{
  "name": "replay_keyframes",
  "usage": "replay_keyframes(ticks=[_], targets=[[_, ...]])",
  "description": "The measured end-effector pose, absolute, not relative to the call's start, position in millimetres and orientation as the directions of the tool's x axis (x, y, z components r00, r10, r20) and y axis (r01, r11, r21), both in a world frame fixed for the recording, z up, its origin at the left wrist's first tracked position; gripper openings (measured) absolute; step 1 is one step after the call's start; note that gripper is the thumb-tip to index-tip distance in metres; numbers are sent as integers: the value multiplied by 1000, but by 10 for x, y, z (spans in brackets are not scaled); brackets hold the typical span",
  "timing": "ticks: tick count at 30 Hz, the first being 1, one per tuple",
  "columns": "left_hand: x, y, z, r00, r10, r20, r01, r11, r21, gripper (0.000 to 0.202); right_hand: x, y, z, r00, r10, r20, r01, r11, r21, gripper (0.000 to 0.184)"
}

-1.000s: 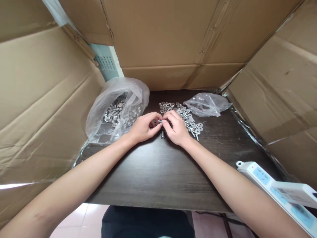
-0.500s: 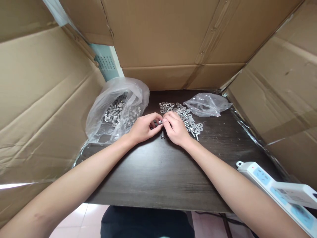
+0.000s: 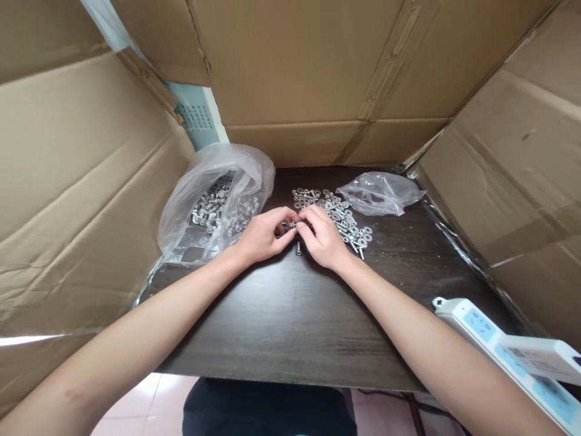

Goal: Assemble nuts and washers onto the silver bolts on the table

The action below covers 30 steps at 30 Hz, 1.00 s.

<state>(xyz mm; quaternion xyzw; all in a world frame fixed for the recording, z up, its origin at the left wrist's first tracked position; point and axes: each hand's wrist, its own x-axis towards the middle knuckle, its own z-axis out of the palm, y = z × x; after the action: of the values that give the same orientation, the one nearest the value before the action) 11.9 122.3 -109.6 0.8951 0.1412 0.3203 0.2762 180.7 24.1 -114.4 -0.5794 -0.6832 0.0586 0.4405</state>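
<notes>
Well inside the table edge [image 3: 272, 374], left hand [image 3: 263, 235] and right hand [image 3: 321, 239] pinch hardware [image 3: 293, 224].

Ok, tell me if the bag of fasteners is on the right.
No, the bag lies at the left, just beyond the left hand.

Cardboard walls [image 3: 308, 60] stand behind the dark table [image 3: 281, 327] and along both its sides, a teal panel [image 3: 186, 94] with dark writing [image 3: 197, 118] (too small to read) shows past its far left corner, a white power strip [image 3: 499, 356] sits at its near right, and pink tiles [image 3: 136, 412] show below its front edge.
</notes>
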Motion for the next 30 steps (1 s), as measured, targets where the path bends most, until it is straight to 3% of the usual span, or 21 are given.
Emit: replay_keyframes(ticks=[8, 17, 30], targets=[[114, 1211, -1088, 762, 424, 489, 70, -805, 589, 16, 1814, 254, -1130, 10, 849, 528, 770, 331, -546, 29], [122, 1225, -1114, 736, 453, 504, 90, -802, 590, 17, 1810, 234, -1128, 45, 854, 519, 724, 330, -606, 11], [120, 1215, -1100, 762, 433, 481, 76, -798, 598, 17, 1804, 239, -1123, 23, 863, 506, 734, 329, -594, 26]])
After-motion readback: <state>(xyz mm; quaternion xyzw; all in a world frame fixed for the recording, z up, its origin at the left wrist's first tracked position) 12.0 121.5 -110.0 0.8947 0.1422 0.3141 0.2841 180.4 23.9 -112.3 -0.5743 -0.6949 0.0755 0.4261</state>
